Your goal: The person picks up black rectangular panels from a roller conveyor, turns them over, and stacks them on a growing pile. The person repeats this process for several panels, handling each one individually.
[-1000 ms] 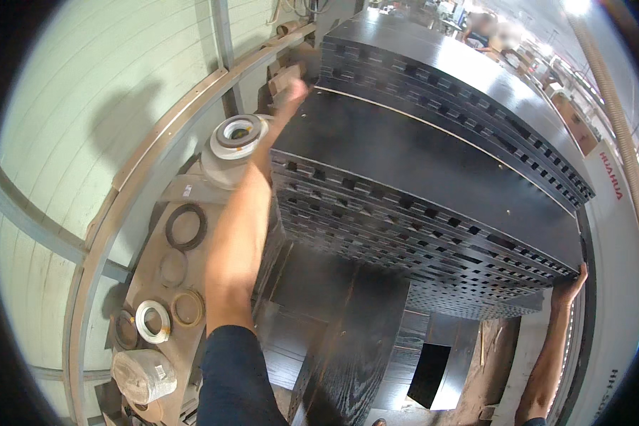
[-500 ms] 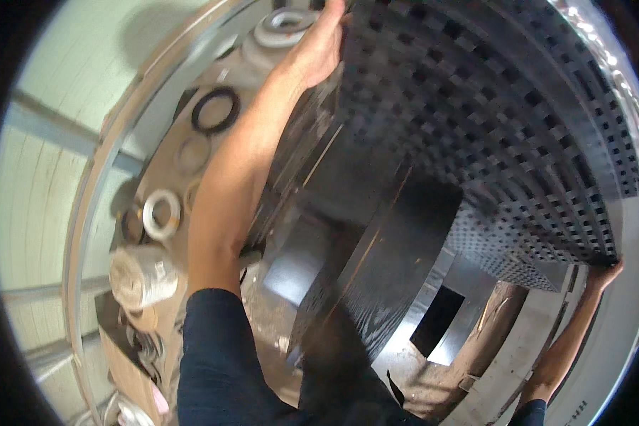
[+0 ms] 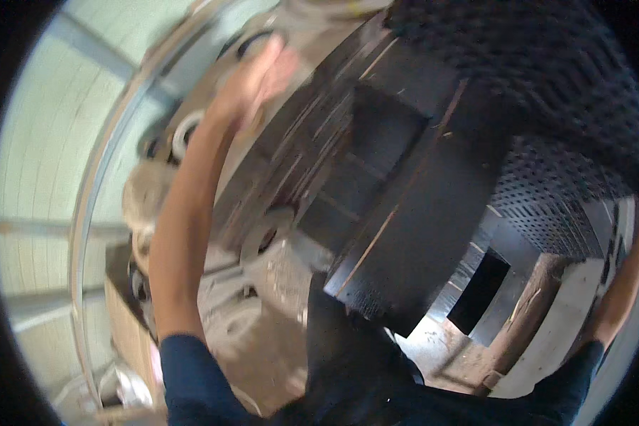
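My left hand (image 3: 266,74) is off the panel, fingers stretched out and slightly blurred, with nothing in it. A large black panel (image 3: 532,50) with a checkered pattern of small squares stands across the upper right. My right forearm (image 3: 621,298) reaches up along the right rim towards the panel's lower right side; its hand is lost in the dark picture edge, so its grip cannot be made out. Below the panel lies a dark flat board (image 3: 433,220) with pale lines across it, beside my legs.
Several rolls, such as a beige roll (image 3: 145,192) and a white ring-shaped roll (image 3: 184,135), stand along the left wall. An open cardboard box (image 3: 128,305) is below them. A stack of dark sheets (image 3: 291,142) borders the board. A dark rectangular opening (image 3: 479,291) shows at lower right.
My left hand has come off the checkered panel's upper left edge and moved down and left. My right hand has moved up and right, out of clear sight. The whole view has shifted.
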Demonstrator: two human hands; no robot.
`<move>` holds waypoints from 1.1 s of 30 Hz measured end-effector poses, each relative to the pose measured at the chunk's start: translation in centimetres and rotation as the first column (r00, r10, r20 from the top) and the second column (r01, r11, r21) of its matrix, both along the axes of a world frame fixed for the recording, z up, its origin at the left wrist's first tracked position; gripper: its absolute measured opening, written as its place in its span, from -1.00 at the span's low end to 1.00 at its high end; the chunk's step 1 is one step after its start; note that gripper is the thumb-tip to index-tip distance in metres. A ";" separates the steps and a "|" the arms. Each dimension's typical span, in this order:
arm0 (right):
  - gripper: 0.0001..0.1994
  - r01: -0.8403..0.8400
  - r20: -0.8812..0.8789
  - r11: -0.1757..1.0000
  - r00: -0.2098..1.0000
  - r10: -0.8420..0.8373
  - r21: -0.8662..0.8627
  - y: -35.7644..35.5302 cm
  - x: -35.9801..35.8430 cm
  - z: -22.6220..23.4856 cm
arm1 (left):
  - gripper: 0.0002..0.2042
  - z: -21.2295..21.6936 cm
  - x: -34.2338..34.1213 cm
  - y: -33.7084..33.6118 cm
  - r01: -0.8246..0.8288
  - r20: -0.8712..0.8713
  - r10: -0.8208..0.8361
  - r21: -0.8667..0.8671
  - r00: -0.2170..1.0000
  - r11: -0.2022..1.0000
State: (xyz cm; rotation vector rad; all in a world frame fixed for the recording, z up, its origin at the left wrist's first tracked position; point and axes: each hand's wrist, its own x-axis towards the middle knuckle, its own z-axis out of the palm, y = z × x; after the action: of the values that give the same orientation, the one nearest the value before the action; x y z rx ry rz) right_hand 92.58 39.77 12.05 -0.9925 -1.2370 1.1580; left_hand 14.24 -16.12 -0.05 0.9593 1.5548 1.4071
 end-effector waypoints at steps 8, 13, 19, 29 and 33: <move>-0.34 0.490 -0.217 0.870 0.845 -0.489 -0.052 -8.3 -7.9 1.4 | -0.10 7.9 3.9 2.1 -0.062 -0.031 0.066 0.100 0.997 0.993; -0.37 0.464 -0.146 0.884 0.872 -0.468 -0.063 -11.7 -6.8 3.1 | -0.06 12.9 2.0 15.8 0.047 -0.110 -0.027 0.181 0.994 0.982; -0.44 0.364 -0.044 0.925 0.928 -0.370 -0.106 -12.2 -6.9 2.8 | 0.01 15.5 2.4 25.4 0.020 -0.021 -0.015 0.258 1.000 0.966; -0.52 0.460 0.056 0.888 0.887 -0.458 -0.024 -11.9 -5.6 3.6 | -0.26 16.1 3.1 27.8 -0.102 0.108 0.078 0.239 0.991 0.966; -0.54 0.396 0.024 0.918 0.918 -0.395 -0.032 -14.2 -8.7 3.3 | -0.14 16.2 2.5 27.3 -0.019 0.041 0.011 0.204 0.999 0.979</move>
State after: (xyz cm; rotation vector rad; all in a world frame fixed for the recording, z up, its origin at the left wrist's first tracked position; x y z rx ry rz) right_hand 83.92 25.57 15.32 -1.2166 -0.9707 0.8555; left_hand 16.70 11.15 16.13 1.0361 1.4106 1.6109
